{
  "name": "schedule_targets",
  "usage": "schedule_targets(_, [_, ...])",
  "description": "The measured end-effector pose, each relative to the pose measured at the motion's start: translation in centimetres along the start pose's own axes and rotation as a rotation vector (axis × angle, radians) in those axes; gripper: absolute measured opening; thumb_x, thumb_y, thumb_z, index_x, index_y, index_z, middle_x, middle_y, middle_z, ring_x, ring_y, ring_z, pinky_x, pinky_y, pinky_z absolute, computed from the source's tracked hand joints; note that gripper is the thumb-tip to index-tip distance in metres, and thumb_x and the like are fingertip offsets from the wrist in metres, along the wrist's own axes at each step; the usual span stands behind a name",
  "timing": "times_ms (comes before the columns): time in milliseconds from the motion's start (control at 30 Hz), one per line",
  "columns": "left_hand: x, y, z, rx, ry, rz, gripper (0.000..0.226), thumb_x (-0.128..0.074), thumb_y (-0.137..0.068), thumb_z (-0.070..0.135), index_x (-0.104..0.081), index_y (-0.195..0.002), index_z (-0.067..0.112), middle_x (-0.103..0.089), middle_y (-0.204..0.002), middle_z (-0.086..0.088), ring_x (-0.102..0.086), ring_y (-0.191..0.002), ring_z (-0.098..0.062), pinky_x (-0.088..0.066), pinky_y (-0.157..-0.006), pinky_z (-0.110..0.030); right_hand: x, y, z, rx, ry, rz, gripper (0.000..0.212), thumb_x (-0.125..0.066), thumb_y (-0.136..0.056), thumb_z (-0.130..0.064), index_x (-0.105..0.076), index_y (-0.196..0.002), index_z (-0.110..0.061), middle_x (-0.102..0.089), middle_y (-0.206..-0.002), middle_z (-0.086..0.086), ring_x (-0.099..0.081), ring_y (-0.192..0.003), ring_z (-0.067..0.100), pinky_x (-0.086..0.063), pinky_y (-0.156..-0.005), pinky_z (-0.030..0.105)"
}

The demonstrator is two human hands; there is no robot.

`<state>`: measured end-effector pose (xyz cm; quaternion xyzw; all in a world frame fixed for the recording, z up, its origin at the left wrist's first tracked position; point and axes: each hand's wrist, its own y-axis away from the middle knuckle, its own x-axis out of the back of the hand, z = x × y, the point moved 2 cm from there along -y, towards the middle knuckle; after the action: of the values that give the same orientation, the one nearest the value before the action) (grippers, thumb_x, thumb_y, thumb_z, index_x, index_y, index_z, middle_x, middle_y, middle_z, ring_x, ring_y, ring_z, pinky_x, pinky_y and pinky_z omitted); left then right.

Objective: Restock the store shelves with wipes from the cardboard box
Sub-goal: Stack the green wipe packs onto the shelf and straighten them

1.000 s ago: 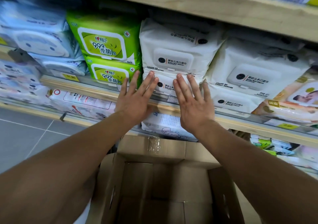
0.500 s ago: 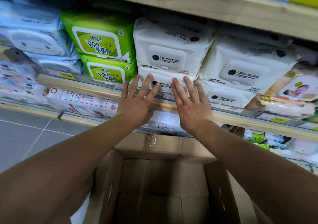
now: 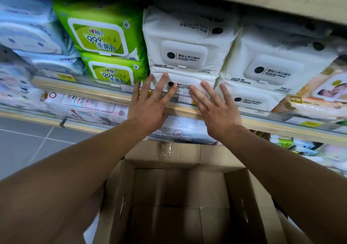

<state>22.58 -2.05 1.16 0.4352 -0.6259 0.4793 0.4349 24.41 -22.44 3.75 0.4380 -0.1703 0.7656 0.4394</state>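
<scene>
Two hands reach to the front edge of a wooden shelf (image 3: 105, 91), taken here as the landmark. The left hand (image 3: 148, 110) and the right hand (image 3: 216, 110) lie side by side, fingers straight and spread, their grip wide and holding nothing; the fingertips touch the lower white wipes pack (image 3: 185, 82), which lies on the shelf just behind its edge. One upper white wipes pack (image 3: 184, 44) is stacked directly on it. To the right of this stack, on the same shelf, stands a second stack of two white packs (image 3: 272, 69). To the left stand two green wipes packs (image 3: 105, 43), one on the other, and further left several pale blue packs (image 3: 28, 37), too blurred to count. Below the shelf edge, in front of the person, one cardboard box (image 3: 180, 196) stands open, flaps raised; no wipes show inside it. A grey tiled floor (image 3: 28, 146) lies to the box's left.
</scene>
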Motion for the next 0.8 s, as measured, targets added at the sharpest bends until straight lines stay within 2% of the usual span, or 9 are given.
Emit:
schedule_targets(133, [-0.1,0.6,1.0,0.022,0.065,-0.038,0.093,-0.062,-0.079,0.037,-0.003,-0.151,0.031,0.012,-0.159,-0.002,-0.005,-0.143,-0.035,-0.011,-0.115,-0.056,0.2,0.1,-1.8,-0.043,-0.116,-0.027,0.088,-0.038,-0.09,-0.028,0.028,-0.146,-0.012,0.049,-0.145,0.004,0.04,-0.136,0.032,0.002,-0.116,0.056])
schedule_targets(233, [0.7,0.8,1.0,0.017,0.079,-0.017,0.088,-0.063,-0.077,0.035,-0.014,-0.15,0.03,-0.003,-0.159,-0.007,-0.01,-0.143,-0.035,-0.012,-0.115,-0.055,0.7,0.6,-2.4,-0.049,-0.199,-0.031,0.085,-0.038,-0.092,-0.03,0.021,-0.15,-0.011,0.043,-0.149,0.004,0.035,-0.139,0.032,0.005,-0.118,0.053])
schedule_targets(333, [2.5,0.7,1.7,0.029,0.129,0.071,0.082,-0.066,-0.072,0.035,-0.03,-0.145,0.024,-0.024,-0.153,-0.009,-0.018,-0.14,-0.035,-0.015,-0.114,-0.055,1.4,2.5,-1.4,-0.082,-0.327,-0.005,0.077,-0.037,-0.093,-0.031,0.007,-0.153,-0.013,0.024,-0.159,0.004,0.02,-0.146,0.031,0.009,-0.119,0.047])
schedule_targets(433, [4.1,1.1,4.5,-0.047,0.15,0.112,0.081,-0.067,-0.072,0.035,-0.034,-0.144,0.019,-0.03,-0.151,-0.009,-0.021,-0.14,-0.035,-0.016,-0.114,-0.055,0.6,5.9,1.0,-0.159,-0.451,0.035,0.076,-0.045,-0.089,-0.026,-0.006,-0.154,-0.016,0.005,-0.162,0.003,0.008,-0.148,0.029,0.005,-0.119,0.042])
schedule_targets(500, [5.2,1.2,7.2,-0.119,0.154,0.09,0.083,-0.065,-0.075,0.036,-0.029,-0.147,0.019,-0.025,-0.154,-0.009,-0.017,-0.142,-0.034,-0.012,-0.116,-0.053,-0.7,8.4,3.1,-0.252,-0.51,0.055,0.078,-0.052,-0.086,-0.022,-0.013,-0.153,-0.017,-0.005,-0.162,0.005,-0.001,-0.148,0.028,-0.002,-0.119,0.042])
schedule_targets(633, [6.8,-1.1,12.0,-0.215,0.151,0.04,0.083,-0.053,-0.084,0.038,-0.006,-0.151,0.026,0.001,-0.16,-0.003,0.004,-0.146,-0.029,-0.001,-0.118,-0.05,-3.3,11.4,7.7,-0.49,-0.597,0.144,0.078,-0.055,-0.084,-0.012,-0.017,-0.153,-0.016,-0.014,-0.16,0.007,-0.008,-0.148,0.03,-0.013,-0.12,0.046])
schedule_targets(700, [7.0,-2.4,13.7,-0.261,0.106,0.043,0.088,-0.056,-0.082,0.04,-0.002,-0.15,0.028,0.009,-0.16,-0.002,0.011,-0.146,-0.03,-0.002,-0.117,-0.052,-4.4,11.6,8.9,-0.497,-0.565,0.158,0.083,-0.054,-0.084,-0.013,-0.011,-0.154,-0.016,-0.007,-0.162,0.006,-0.003,-0.149,0.028,-0.009,-0.12,0.043])
schedule_targets(800, [5.9,-3.6,14.7,-0.293,0.006,0.003,0.092,-0.055,-0.083,0.045,0.006,-0.15,0.029,0.02,-0.158,-0.001,0.021,-0.144,-0.031,0.001,-0.116,-0.055,-5.7,11.0,8.7,-0.374,-0.451,0.087,0.088,-0.049,-0.087,-0.025,0.008,-0.154,-0.019,0.015,-0.161,0.002,0.011,-0.148,0.028,0.007,-0.118,0.04])
